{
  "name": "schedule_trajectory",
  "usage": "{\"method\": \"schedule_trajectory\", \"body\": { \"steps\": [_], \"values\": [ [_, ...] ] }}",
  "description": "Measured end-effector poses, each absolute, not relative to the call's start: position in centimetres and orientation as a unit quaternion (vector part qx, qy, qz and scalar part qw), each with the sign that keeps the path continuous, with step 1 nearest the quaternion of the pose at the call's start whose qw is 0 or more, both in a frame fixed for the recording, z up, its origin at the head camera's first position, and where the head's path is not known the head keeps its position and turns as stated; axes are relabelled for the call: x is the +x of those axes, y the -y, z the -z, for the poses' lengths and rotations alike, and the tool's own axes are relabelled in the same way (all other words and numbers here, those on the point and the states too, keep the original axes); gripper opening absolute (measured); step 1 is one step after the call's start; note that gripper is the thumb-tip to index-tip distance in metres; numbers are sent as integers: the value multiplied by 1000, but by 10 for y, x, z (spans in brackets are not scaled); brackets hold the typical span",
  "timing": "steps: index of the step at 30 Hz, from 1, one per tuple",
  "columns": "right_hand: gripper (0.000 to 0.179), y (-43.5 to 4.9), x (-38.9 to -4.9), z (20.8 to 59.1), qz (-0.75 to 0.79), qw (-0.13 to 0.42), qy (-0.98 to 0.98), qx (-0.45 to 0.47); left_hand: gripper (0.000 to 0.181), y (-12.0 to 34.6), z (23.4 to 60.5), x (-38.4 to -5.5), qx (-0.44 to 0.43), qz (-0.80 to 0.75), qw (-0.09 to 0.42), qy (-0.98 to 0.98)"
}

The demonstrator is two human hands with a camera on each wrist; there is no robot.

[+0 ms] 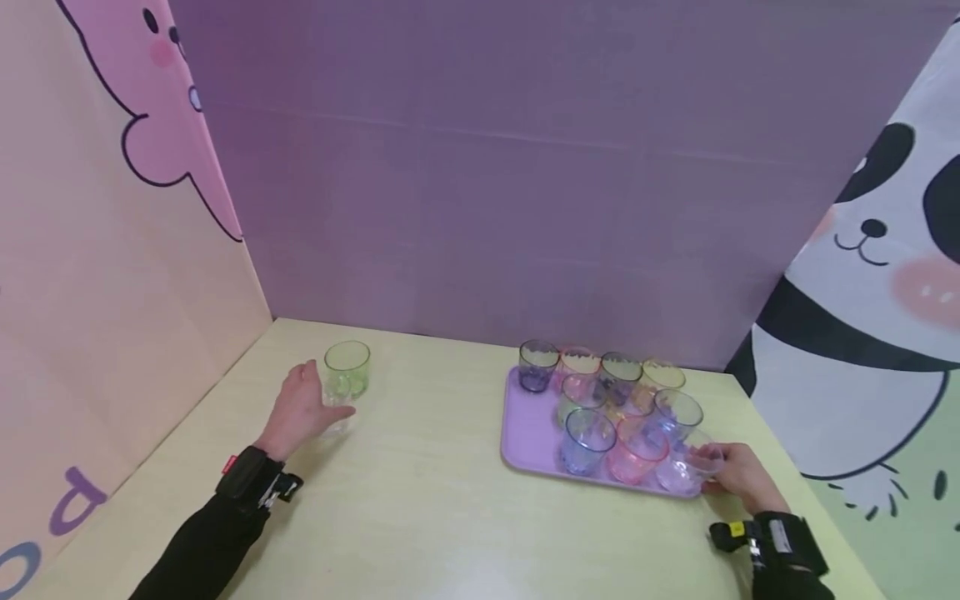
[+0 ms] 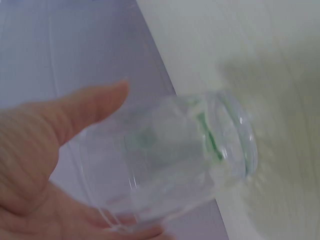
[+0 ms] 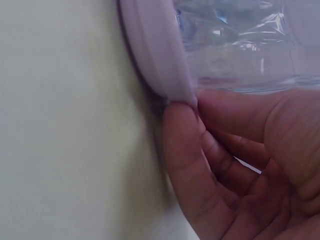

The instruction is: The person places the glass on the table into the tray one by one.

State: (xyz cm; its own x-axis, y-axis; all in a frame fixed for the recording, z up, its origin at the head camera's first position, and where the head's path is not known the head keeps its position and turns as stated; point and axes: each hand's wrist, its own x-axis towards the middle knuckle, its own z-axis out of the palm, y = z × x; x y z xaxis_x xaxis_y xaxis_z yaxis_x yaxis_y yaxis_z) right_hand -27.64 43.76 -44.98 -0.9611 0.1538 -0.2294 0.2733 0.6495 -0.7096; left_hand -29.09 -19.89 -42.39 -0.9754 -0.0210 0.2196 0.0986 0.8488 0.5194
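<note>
My left hand (image 1: 300, 408) holds a clear glass (image 2: 165, 160) between thumb and fingers, upright and low over the table at the left; whether its base touches the surface I cannot tell. Just behind it stands a green glass (image 1: 347, 367). With thumb above and fingers beneath, my right hand (image 1: 742, 477) pinches the front right corner of a purple tray (image 1: 521, 429). Several tinted glasses crowd this tray, among them a blue glass (image 1: 587, 442) and a pink glass (image 1: 637, 454). Another clear glass (image 1: 678, 473) stands on it beside my right thumb.
The pale table (image 1: 420, 500) lies between the two hands. A purple backdrop (image 1: 480, 208) rises along its rear edge. Side panels bear a pink cartoon figure (image 1: 127, 50) at the left and a panda (image 1: 862, 333) at the right.
</note>
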Motion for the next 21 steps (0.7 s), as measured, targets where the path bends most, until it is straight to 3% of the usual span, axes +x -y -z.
{"method": "schedule_trajectory", "body": {
  "steps": [4,7,14,21],
  "values": [
    [44,-437,-277,452,403,74,-904,121,98,206,423,-291,-11,296,37,954],
    [48,-437,-278,452,402,73,-905,118,94,208,422,-292,-7,311,17,950],
    [48,-438,-277,452,411,74,-901,117,88,209,423,-293,-2,330,20,944],
    [46,-437,-278,451,415,72,-899,121,82,206,419,-291,-14,356,57,933]
  ]
}}
